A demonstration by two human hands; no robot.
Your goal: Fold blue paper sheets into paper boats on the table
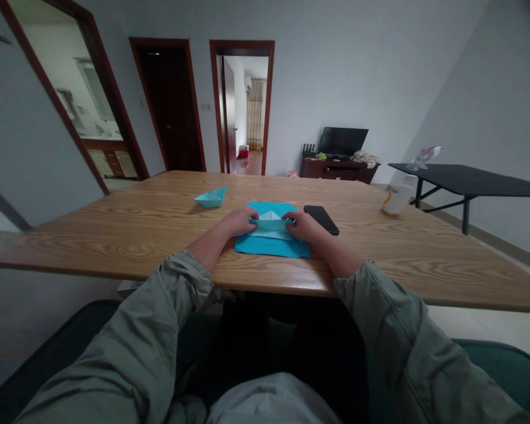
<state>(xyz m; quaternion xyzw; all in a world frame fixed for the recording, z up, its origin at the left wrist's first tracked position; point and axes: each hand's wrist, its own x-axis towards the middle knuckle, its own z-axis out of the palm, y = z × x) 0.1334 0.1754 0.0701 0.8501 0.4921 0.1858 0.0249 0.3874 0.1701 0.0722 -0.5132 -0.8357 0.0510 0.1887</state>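
A light blue sheet of paper, partly folded (271, 225), lies on a stack of blue paper (269, 246) near the front edge of the wooden table (128, 229). My left hand (238, 221) pinches the left end of the folded strip. At the strip's right end, my right hand (304, 225) pinches it the same way. Both hands rest on the paper with fingers pressed together. A finished blue paper boat (211, 198) stands further back to the left.
A black phone (321, 219) lies just right of the paper. A white cup (397, 198) stands at the table's far right. Beyond are a black side table (472, 179), a TV stand with a screen (342, 141), and open doorways.
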